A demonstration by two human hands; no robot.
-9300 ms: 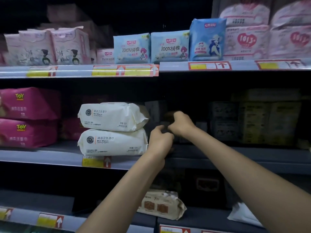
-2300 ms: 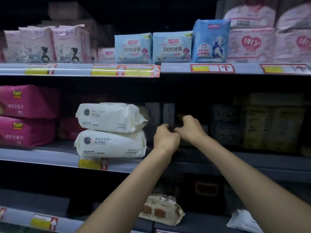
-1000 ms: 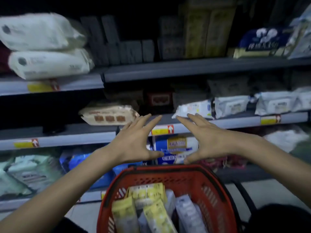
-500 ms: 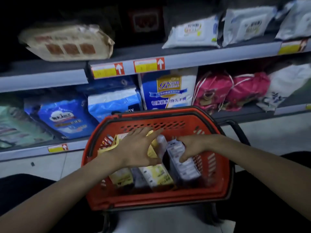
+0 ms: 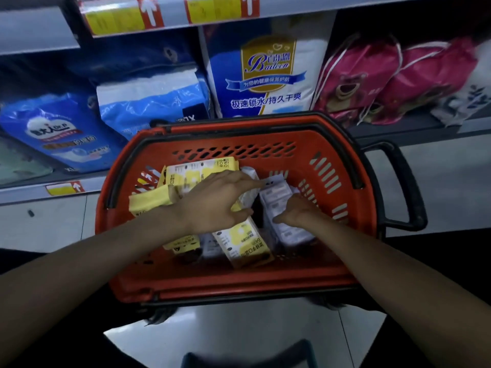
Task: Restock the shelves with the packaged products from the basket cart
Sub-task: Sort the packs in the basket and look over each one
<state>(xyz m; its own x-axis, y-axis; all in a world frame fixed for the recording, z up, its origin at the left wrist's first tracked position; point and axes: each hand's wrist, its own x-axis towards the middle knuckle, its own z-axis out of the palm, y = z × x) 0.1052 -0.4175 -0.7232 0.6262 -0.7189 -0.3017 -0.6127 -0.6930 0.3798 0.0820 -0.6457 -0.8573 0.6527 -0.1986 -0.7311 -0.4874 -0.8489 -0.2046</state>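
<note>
The left hand point(image 5: 218, 200) lies spread, its fingers straight and pointing toward the right hand, the thumb apart below them. It is over the yellow-and-white soft packs point(image 5: 196, 175), but whether it presses on them or hovers cannot be told. The right hand point(image 5: 297, 212) rests on a pale grey-white wrapped pack point(image 5: 275, 193), with the thumb along the pack's near side. Its fingers are hidden, so whether it grips the pack cannot be told.

Between the 2 hands stands a crinkled white pack point(image 5: 251, 195), crossed by the left forefinger. All these packs sit in the red perforated plastic basket point(image 5: 239, 286) that surrounds both hands. A black loop handle point(image 5: 407, 181) juts out to the right of the right hand.

Beyond the fingertips, on the shelf, stands a tall white-and-blue bag with a gold label point(image 5: 268, 75). Left of it are blue-and-white bags point(image 5: 148, 102), and right of it pink drawstring bags point(image 5: 372, 78). Higher up are yellow-and-red price labels point(image 5: 117, 18). Behind the wrists is pale glossy floor point(image 5: 239, 338).
</note>
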